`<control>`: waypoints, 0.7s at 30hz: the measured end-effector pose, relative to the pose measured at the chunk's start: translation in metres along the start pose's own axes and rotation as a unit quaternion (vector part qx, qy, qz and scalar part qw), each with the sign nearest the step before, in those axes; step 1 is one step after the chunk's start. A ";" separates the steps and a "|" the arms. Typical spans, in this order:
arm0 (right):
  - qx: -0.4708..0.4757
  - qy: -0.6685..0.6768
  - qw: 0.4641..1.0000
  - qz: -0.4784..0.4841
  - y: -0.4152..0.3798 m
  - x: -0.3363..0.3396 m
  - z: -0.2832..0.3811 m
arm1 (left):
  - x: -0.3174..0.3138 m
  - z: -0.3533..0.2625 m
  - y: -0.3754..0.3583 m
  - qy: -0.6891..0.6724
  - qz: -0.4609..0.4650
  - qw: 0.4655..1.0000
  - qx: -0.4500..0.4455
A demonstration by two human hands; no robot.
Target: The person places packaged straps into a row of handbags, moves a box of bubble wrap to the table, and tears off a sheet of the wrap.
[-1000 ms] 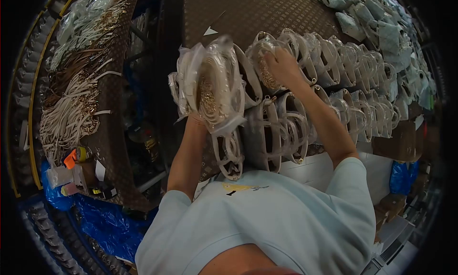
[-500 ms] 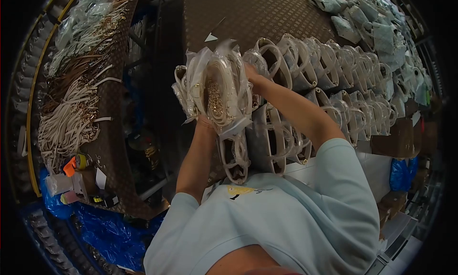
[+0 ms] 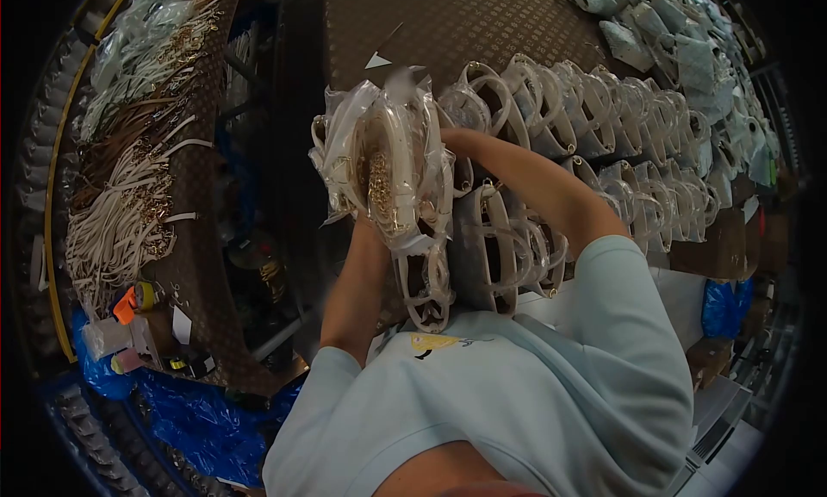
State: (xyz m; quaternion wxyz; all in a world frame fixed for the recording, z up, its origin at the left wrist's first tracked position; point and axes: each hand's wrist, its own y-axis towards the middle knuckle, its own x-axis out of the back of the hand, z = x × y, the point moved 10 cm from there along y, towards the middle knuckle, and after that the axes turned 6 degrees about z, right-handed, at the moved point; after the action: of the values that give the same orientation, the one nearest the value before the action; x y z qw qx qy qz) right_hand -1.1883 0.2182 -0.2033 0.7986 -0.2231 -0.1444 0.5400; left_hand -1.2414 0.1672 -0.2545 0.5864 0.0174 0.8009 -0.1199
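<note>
1. The left hand (image 3: 368,225) is at the lower edge of the bundle (image 3: 382,174), its wrist just below the wrap. The fingers are hidden, so how far open they are and what they grip cannot be told.
2. The right hand (image 3: 450,139) reaches in at the bundle's right edge, mostly out of sight behind it. Its opening and hold cannot be told either.
3. The bundle stands over the near left end of the table (image 3: 413,10), in clear plastic, with pale straps looped around gold chain in the middle.
4. Just below the bundle is a narrow bag (image 3: 424,292) with pale handles.
5. To the right, bags stand in two rows, a far row (image 3: 551,109) and a near row (image 3: 491,247), mouths up, many with plastic about their handles.
6. A white scrap (image 3: 377,61) lies on the table beyond the bundle.
7. Past the rows, at far right, is a heap of pale pieces (image 3: 706,79).
8. On the side table (image 3: 200,277) at left are loose straps (image 3: 121,230) with gold fittings and, nearer, an orange tool (image 3: 126,306).
</note>
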 end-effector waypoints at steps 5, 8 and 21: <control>0.098 -0.287 0.947 -0.104 0.009 -0.013 -0.007 | 0.003 0.000 -0.003 -0.002 -0.001 1.000 -0.011; 0.093 -0.384 0.909 -0.132 0.002 -0.018 -0.013 | 0.004 0.002 -0.017 -0.006 -0.010 1.000 -0.027; -0.129 -0.722 0.671 -0.108 0.002 0.014 -0.002 | -0.106 -0.100 -0.182 -0.039 0.215 0.951 -0.217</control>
State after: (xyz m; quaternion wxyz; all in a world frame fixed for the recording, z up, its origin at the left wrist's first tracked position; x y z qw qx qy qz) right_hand -1.1832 0.2311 -0.2064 0.4613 0.1526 -0.7672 0.4186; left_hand -1.3325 0.0241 -0.0952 0.6188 0.0574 0.7613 0.1850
